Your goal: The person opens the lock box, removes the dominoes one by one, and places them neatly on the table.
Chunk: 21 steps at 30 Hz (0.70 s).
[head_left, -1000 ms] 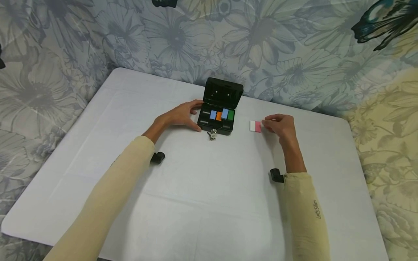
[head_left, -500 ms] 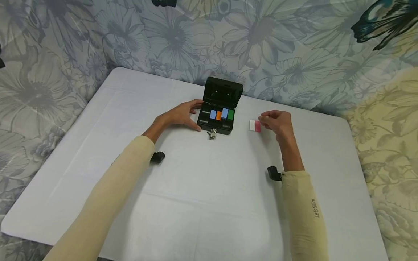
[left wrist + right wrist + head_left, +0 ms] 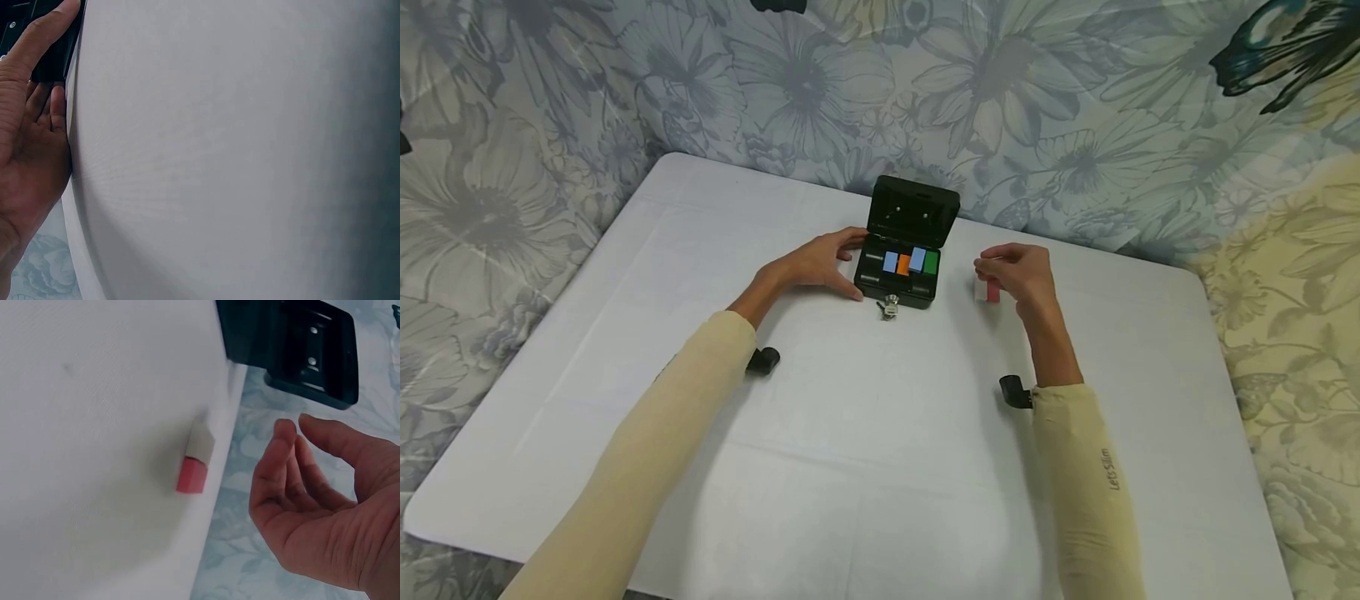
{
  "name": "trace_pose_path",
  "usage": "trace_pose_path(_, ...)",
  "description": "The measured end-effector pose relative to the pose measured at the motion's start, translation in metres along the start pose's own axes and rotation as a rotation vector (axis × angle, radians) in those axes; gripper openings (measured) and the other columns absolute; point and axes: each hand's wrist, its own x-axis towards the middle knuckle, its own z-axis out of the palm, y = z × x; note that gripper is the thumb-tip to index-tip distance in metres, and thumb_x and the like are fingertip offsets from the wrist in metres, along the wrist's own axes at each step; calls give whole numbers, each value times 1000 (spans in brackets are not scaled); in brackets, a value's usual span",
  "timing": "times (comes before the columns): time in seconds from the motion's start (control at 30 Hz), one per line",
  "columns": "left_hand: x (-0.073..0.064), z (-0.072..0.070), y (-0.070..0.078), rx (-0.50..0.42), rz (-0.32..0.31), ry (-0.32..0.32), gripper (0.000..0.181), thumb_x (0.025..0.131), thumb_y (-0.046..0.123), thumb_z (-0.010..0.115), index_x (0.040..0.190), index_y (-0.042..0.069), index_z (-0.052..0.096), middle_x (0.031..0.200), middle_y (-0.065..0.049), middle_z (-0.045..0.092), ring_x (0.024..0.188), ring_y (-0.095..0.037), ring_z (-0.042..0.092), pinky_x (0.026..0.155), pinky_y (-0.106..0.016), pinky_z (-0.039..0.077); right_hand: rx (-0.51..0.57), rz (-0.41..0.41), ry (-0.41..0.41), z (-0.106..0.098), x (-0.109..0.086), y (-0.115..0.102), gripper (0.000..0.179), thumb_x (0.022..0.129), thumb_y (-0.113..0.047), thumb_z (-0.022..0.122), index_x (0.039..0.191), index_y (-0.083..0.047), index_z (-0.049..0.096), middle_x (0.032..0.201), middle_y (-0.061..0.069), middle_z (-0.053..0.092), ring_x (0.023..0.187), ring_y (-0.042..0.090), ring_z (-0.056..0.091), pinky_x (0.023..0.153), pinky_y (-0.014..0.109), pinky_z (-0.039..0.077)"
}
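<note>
My left hand (image 3: 815,262) grips the left side of a small black cash box (image 3: 917,293), thumb at the front corner and fingers at the rear. Its lid (image 3: 913,212) stands raised. Inside lie several small coloured blocks: blue, orange (image 3: 903,265) and green (image 3: 930,263). A keyring with keys (image 3: 889,311) is at the box's front. To the right, my right hand (image 3: 1018,271) hovers above a white block (image 3: 200,442) and a red-pink block (image 3: 192,475), which lie end to end on the table. In the right wrist view its fingers are loosely curled, thumb and fingertip apart, holding nothing.
A white-covered table (image 3: 850,467) bears everything. Behind it hangs a floral cloth (image 3: 805,92), close to the raised lid. Black wrist cameras (image 3: 763,361) sit at both cuffs.
My right hand has moved left and slightly up, from beside the red-pink block to over the pair, now partly covering them. The left hand and the box have stayed in place.
</note>
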Motion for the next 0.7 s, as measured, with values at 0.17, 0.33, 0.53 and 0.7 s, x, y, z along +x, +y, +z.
trace_pose_path(0.17, 0, 0, 0, -3, 2, -3, 116, 75, 27, 96, 166, 19, 25, 173, -8, 31, 150, -32, 45, 127, -47, 36, 11, -9, -7, 7, 0, -5, 31, 97, -19, 75, 120, 1, 72, 77, -14, 70, 72, 2, 70, 73, 15, 59)
trace_pose_path(0.33, 0, -1, 0, -10, 7, -3, 117, 75, 25, 96, 167, 18, 24, 173, -8, 30, 150, -32, 45, 127, -47, 37, 15, -20, -11, 16, 0, -10, 29, 96, -17, 76, 118, 1, 72, 81, -10, 72, 71, 2, 70, 71, 13, 58)
trace_pose_path(0.53, 0, -2, -2, -9, 13, -5, 117, 75, 27, 96, 167, 19, 24, 173, -8, 30, 150, -32, 45, 127, -47, 37, 61, -37, -39, 27, 0, -16, 26, 95, -12, 76, 117, 3, 72, 79, -9, 73, 71, 2, 72, 73, 15, 61)
trace_pose_path(0.7, 0, -2, -2, -12, 18, -10, 116, 75, 27, 96, 167, 19, 25, 173, -9, 31, 150, -33, 45, 126, -47, 38, 73, -36, -42, 34, 0, -23, 25, 96, -12, 75, 116, 2, 73, 81, -7, 74, 83, 14, 78, 84, 25, 64)
